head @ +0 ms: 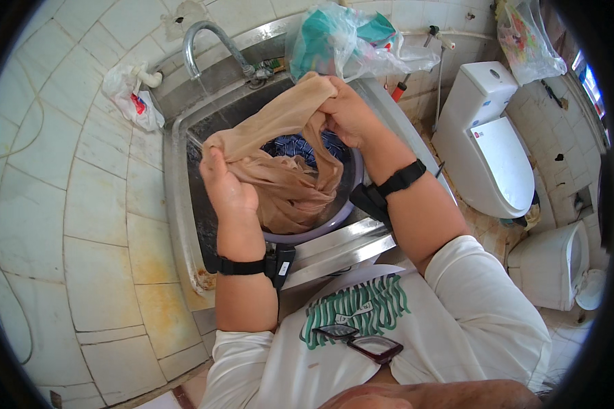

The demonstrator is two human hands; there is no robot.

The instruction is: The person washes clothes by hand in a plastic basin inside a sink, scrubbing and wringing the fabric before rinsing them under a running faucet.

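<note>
Both hands grip a wet tan cloth garment [291, 189] and stretch one edge of it between them above the sink. My left hand [227, 184] has its thumb and fingers on the left end of that edge. At the upper right, my right hand [345, 112] is closed around the other end. The rest of the fabric hangs in folds into a lavender plastic basin [332, 225] standing in the stainless steel sink [176, 214]. Behind the tan folds lies a dark blue patterned cloth [294, 148], partly hidden. Water runs from the curved metal faucet [204, 33].
Plastic bags [332, 46] sit on the sink's back right corner. A small white bag [133, 99] hangs by a pipe at the left, against the tiled wall [97, 204]. A white toilet [483, 148] and a white bin [547, 268] stand to the right.
</note>
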